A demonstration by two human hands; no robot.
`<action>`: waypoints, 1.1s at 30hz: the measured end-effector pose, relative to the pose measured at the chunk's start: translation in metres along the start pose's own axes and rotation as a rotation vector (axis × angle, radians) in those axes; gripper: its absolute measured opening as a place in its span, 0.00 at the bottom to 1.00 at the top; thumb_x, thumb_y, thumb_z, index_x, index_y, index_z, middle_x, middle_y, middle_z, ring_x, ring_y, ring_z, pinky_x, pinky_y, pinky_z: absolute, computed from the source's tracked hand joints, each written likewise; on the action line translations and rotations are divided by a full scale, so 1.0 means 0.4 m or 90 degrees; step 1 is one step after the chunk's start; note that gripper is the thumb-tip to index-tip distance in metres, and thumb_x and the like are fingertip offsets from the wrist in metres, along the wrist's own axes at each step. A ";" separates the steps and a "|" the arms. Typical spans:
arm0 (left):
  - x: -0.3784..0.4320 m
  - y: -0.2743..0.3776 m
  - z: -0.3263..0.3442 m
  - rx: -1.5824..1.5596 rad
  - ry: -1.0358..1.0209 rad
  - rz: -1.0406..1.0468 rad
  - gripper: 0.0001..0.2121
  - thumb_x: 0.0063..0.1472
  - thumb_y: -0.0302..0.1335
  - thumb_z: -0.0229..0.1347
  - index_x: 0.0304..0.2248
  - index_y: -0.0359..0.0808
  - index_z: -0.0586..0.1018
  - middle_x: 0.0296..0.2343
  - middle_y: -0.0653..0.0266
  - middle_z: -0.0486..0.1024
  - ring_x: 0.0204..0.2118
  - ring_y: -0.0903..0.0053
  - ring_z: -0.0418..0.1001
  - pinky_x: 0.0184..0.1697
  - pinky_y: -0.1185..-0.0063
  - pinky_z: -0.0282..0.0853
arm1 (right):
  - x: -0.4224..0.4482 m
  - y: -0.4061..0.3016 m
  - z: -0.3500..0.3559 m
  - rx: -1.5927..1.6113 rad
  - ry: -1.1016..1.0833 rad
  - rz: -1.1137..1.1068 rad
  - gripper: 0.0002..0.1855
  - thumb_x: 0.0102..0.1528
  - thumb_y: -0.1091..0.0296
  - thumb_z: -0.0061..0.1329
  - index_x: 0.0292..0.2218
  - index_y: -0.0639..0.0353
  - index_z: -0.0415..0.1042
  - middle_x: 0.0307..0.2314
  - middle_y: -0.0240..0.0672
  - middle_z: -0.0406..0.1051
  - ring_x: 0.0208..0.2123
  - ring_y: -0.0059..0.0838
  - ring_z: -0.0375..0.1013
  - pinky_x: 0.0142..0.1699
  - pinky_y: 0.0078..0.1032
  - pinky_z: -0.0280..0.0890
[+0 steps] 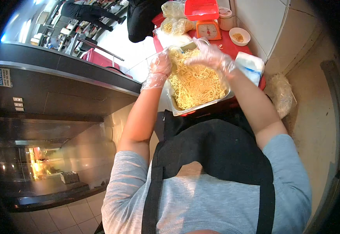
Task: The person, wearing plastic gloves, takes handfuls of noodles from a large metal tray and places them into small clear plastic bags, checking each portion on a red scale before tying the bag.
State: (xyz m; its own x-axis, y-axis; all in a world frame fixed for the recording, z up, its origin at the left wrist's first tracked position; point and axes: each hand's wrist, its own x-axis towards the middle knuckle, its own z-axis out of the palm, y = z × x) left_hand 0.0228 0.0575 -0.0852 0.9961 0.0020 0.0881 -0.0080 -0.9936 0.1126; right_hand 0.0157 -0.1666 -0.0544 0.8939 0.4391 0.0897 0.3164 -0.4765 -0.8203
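Observation:
A rectangular metal pan (174,108) full of yellow noodles (197,87) stands before me on a red surface. My left hand (160,65), in a clear plastic glove, is closed on a clear plastic bag (175,57) with noodles in it, over the pan's far left part. My right hand (212,55), gloved likewise, is over the far right part of the noodles, fingers spread and pointing left. Its fingertips are blurred, and whether they touch the noodles or the bag I cannot tell.
Beyond the pan are an orange kitchen scale (208,29) with a red tray (201,10), bags of noodles (178,26), a lidded jar (224,19) and a white bowl (239,37). A white and blue packet (249,68) lies right, beside the tiled wall. Another person's dark-clothed leg (142,20) is beyond the table.

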 end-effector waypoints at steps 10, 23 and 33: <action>-0.001 0.160 -0.252 -0.054 0.145 0.162 0.21 0.45 0.21 0.47 0.43 0.35 0.73 0.38 0.50 0.71 0.45 0.58 0.68 0.47 0.71 0.63 | -0.026 0.104 0.256 -0.010 0.396 0.041 0.69 0.33 0.45 0.64 0.60 0.55 0.28 0.57 0.52 0.42 0.59 0.48 0.45 0.59 0.36 0.48; -0.018 -0.001 -0.047 0.098 0.054 0.124 0.16 0.49 0.26 0.50 0.40 0.38 0.75 0.33 0.51 0.74 0.41 0.60 0.72 0.43 0.68 0.68 | 0.088 0.067 0.001 0.320 -0.064 -0.031 0.22 0.42 0.61 0.51 0.39 0.61 0.73 0.37 0.39 0.73 0.41 0.33 0.69 0.49 0.26 0.61; -0.046 0.031 -0.107 -0.467 -0.168 -0.064 0.32 0.41 0.18 0.53 0.51 0.35 0.67 0.39 0.52 0.74 0.33 0.71 0.76 0.30 0.78 0.72 | 0.093 -0.032 0.077 -0.251 -0.062 -0.323 0.15 0.50 0.65 0.46 0.39 0.60 0.69 0.35 0.41 0.71 0.38 0.38 0.70 0.46 0.31 0.62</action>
State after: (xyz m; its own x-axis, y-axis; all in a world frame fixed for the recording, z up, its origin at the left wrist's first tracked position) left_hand 0.0006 0.0499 -0.0430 0.9823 -0.0300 -0.1850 0.1191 -0.6620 0.7400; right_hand 0.0350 -0.1208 -0.0579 0.5754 0.7417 0.3448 0.8014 -0.4271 -0.4186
